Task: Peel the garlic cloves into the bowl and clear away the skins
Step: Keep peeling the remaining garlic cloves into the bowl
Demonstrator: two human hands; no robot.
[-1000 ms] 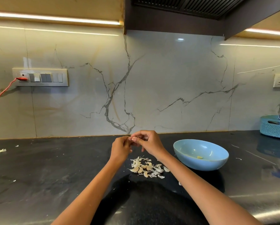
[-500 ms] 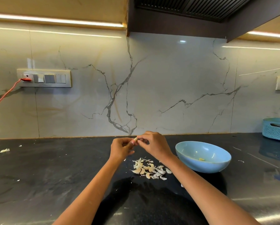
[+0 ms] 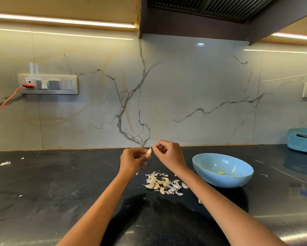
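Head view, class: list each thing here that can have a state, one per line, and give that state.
Garlic clove: pinched in the left hand, held above the counter.
Left hand: fingers curled round the clove.
Right hand: fingertips pinched together beside the clove's tip.
Blue bowl: upright, one peeled clove inside.
Pile of cloves and skins: loose on the counter.
Red plug: in the socket.
Teal basket: upright by the wall.

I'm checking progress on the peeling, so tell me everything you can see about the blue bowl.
The blue bowl is wide, shallow and glossy, probably ceramic or plastic. It sits upright on the dark countertop, right of the garlic pile, beside the right forearm. Neither hand touches it. Inside lies one small yellowish piece, likely a peeled clove.
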